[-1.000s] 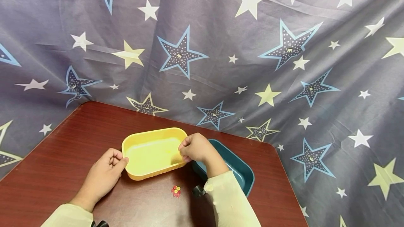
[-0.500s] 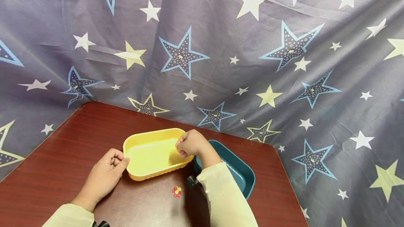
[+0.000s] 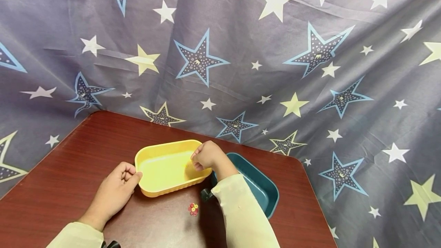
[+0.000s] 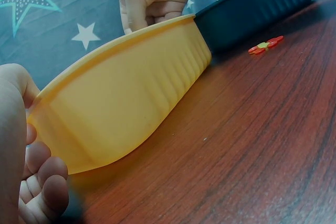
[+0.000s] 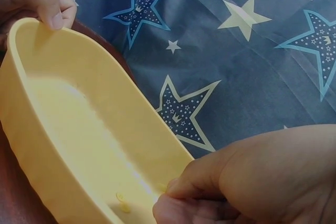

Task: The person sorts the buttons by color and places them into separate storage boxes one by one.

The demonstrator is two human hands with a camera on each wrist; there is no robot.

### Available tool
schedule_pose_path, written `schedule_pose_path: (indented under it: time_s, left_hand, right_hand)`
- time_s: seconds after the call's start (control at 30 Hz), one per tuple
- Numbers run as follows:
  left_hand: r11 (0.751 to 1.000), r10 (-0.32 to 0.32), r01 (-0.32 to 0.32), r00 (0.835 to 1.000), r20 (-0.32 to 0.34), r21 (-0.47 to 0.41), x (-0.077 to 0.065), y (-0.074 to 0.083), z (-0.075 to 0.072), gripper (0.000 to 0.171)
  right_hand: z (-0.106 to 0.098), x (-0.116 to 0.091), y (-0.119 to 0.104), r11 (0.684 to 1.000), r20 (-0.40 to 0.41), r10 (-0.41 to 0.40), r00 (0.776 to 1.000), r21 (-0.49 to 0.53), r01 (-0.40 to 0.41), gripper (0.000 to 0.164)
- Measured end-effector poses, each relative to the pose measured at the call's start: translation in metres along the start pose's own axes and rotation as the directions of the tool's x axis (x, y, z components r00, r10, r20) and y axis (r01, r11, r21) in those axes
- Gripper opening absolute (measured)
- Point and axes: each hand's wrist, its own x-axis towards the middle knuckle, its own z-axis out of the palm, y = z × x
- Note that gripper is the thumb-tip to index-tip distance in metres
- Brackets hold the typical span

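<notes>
Star-print cloth [image 3: 241, 49] hangs behind a dark red wooden table [image 3: 69, 163]. On the table sits a yellow tray [image 3: 165, 169], near the middle. The left hand [image 3: 115, 192] is at the tray's left end. Its thumb rests on the rim and its fingers are curled against the outside wall, so it grips that end. The right hand [image 3: 206, 156] is at the tray's right end, over the rim. Its fingers are bunched tight together with the tips pointing down into the tray; whether they pinch something small there cannot be told. Two tiny yellow bits [image 5: 123, 202] lie on the tray floor below that hand. A dark teal tray [image 3: 258, 186] sits just beside the yellow one, on its right. A small red flower-shaped piece [image 3: 193, 209] lies on the table in front of the trays, apart from both hands.
</notes>
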Motion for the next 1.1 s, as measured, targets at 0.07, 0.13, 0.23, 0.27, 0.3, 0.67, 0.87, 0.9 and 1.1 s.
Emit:
schedule_pose_path:
  time_s: [0.07, 0.13, 0.23, 0.27, 0.3, 0.67, 0.87, 0.9, 1.1]
  left_hand:
    - [1.0, -0.001, 0.001, 1.0, 0.001, 0.0, 0.0, -0.001, 0.0, 0.029]
    - [1.0, 0.0, 0.0, 1.0, 0.001, -0.001, 0.0, -0.001, 0.0, 0.029]
    - [1.0, 0.002, -0.002, 1.0, 0.0, 0.002, 0.001, -0.001, 0.001, 0.028]
    - [1.0, 0.002, -0.002, 1.0, 0.0, 0.002, 0.001, -0.001, 0.001, 0.028]
    - [1.0, 0.002, -0.002, 1.0, 0.0, 0.003, 0.001, -0.001, 0.001, 0.027]
    - [1.0, 0.0, 0.0, 1.0, -0.004, -0.001, 0.0, 0.0, 0.0, 0.031]
    - [1.0, -0.009, 0.009, 1.0, 0.001, -0.002, -0.001, 0.001, 0.0, 0.032]
    - [1.0, -0.01, 0.01, 1.0, 0.001, -0.002, -0.001, 0.001, 0.0, 0.032]
    - [1.0, -0.006, 0.006, 1.0, -0.002, 0.005, 0.0, 0.0, 0.0, 0.033]
  right_hand:
    - [0.001, 0.0, 0.0, 1.0, 0.002, 0.0, 1.0, 0.016, 0.0, 0.006]
    - [0.001, 0.0, 0.0, 1.0, 0.003, 0.002, 1.0, 0.022, -0.002, 0.006]
    - [0.0, -0.001, 0.0, 1.0, 0.007, 0.004, 1.0, 0.022, -0.005, 0.008]
    - [0.0, -0.002, 0.0, 1.0, 0.01, 0.005, 1.0, 0.021, -0.005, 0.008]
    - [-0.001, -0.003, -0.001, 1.0, 0.01, 0.007, 1.0, 0.015, -0.007, 0.009]
    - [-0.017, -0.023, -0.007, 0.999, -0.004, -0.032, 0.999, -0.021, 0.032, 0.005]
    - [-0.023, -0.036, -0.007, 0.995, -0.007, -0.08, 0.997, -0.054, 0.08, 0.007]
    - [-0.024, -0.038, -0.007, 0.994, -0.006, -0.092, 0.996, -0.063, 0.092, 0.007]
    - [-0.027, -0.054, -0.008, 0.984, 0.005, -0.139, 0.99, -0.112, 0.139, 0.008]
